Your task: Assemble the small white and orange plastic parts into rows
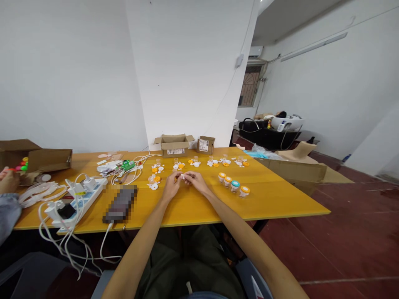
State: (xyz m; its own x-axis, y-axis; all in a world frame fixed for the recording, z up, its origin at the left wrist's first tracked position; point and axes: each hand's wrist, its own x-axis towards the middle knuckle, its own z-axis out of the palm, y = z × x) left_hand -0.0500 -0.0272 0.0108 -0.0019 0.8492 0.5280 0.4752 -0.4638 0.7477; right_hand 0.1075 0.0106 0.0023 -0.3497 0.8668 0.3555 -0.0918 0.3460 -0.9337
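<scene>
Above the yellow table (193, 209), my left hand (171, 185) and my right hand (196, 181) meet, fingers closed around a small white plastic part (182, 177) between them. Its exact kind is too small to make out. Left of my hands lies a group of loose parts with a clear cup (151, 179), an orange ring (157, 179) and a white disc (154, 187). Similar groups spread in a row behind my hands, among them a white disc (196, 164) and an orange ring (246, 164). To the right stand several assembled clear jars with orange lids (245, 190), one with a teal lid (235, 184).
Two cardboard boxes (175, 150) stand at the wall. On the left are a phone (121, 204) with a cable, a power strip (82, 203) with tangled white cords, and a green circuit board (127, 165). Another person's hand (9, 181) is beside an open box (56, 160).
</scene>
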